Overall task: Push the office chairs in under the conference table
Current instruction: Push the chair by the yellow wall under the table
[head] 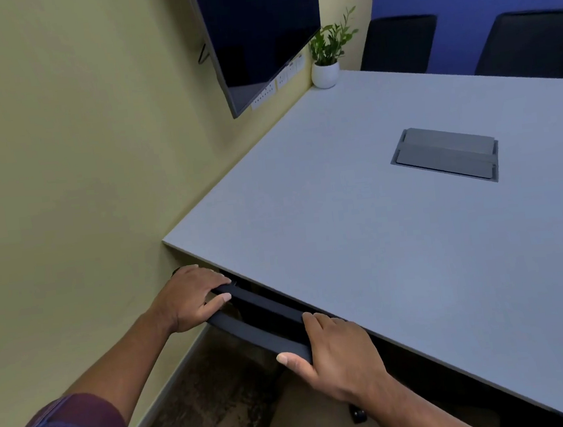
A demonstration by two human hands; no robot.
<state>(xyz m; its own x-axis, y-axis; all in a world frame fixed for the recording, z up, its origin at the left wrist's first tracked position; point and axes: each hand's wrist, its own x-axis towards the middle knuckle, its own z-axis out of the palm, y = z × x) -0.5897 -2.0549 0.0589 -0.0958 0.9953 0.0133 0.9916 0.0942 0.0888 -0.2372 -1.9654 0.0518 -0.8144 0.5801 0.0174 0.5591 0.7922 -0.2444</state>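
A grey conference table (359,212) fills the right half of the view, its near edge running diagonally. A black office chair (258,313) stands tucked against that edge, only the top of its backrest showing. My left hand (192,297) grips the left end of the backrest top. My right hand (338,352) grips its right end, thumb on the near side. One chair caster (358,414) shows on the floor below. Two more dark chairs (398,45) (528,45) stand at the far side of the table.
A pale yellow wall (62,165) runs close along the left, with a wall-mounted screen (256,33) and sockets. A potted plant (326,68) sits at the table's far left corner. A closed cable box (446,154) is set in the tabletop. Brown carpet (206,410) lies below.
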